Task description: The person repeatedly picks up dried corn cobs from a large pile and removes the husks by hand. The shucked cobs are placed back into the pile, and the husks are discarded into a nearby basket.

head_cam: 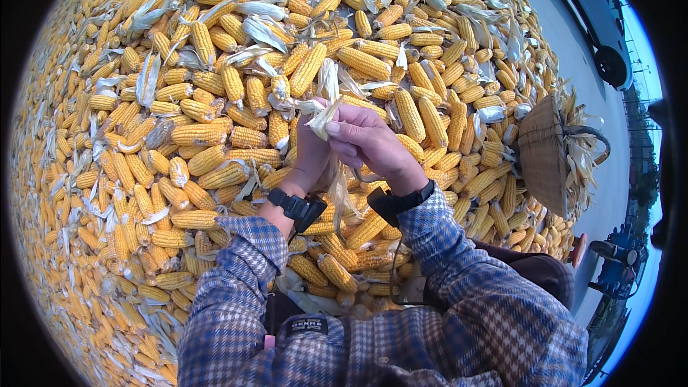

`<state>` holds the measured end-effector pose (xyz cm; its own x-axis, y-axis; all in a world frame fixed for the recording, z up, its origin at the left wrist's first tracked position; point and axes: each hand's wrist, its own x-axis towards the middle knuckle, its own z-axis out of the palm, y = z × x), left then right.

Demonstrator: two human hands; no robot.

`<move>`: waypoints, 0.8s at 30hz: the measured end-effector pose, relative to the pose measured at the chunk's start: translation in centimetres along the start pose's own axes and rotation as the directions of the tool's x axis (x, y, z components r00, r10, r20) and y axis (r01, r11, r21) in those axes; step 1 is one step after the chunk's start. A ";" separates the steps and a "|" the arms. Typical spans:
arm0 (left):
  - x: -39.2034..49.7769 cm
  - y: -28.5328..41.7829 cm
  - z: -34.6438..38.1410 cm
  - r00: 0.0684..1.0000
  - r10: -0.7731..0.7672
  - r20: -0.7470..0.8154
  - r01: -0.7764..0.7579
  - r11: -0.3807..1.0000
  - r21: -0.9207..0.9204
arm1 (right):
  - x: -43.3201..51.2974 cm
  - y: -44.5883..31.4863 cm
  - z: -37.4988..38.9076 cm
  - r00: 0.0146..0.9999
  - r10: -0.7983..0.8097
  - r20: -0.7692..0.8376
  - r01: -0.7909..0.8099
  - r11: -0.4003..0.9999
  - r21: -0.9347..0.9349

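Observation:
My right hand (363,140) pinches a pale, dry corn husk (322,118) between thumb and fingers. Close against it, my left hand (312,148) is partly hidden behind the husk and my right hand; its fingers are closed around the husk's other side. Long husk strips (338,193) hang below both hands. Whether an ear of corn is inside the grip cannot be told. Beneath and around the hands lie yellow ears of corn (201,134), most without husk, some with bits of white husk attached.
A wicker basket (543,156) filled with dry husks stands tilted in the view at the right, its handle arched. Beyond the corn heap is grey pavement (607,134), with a parked vehicle (610,27) at upper right and a blue machine (621,260) at lower right.

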<state>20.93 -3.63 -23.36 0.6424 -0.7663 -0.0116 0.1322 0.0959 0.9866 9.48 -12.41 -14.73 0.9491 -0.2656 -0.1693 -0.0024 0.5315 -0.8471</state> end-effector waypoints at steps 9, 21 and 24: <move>1.3 0.6 -3.7 0.959 -0.221 0.175 0.272 0.560 -0.783 | -1.9 7.0 -5.5 0.684 0.508 -0.524 -0.445 0.859 0.252; 3.9 3.6 -9.1 0.935 -0.325 0.139 0.311 0.568 -0.762 | -1.8 3.1 -4.0 0.863 -0.198 -0.465 0.117 0.973 -0.198; 3.4 5.1 -7.3 0.917 -0.345 0.200 0.390 0.879 -0.274 | -2.2 2.8 -2.5 0.910 -0.262 -0.321 0.162 0.938 -0.305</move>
<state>29.35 -1.11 -19.53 0.3927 -0.8628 -0.3183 0.5740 -0.0404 0.8179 6.64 -12.32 -18.01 0.7633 -0.6391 -0.0941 0.0557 0.2102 -0.9761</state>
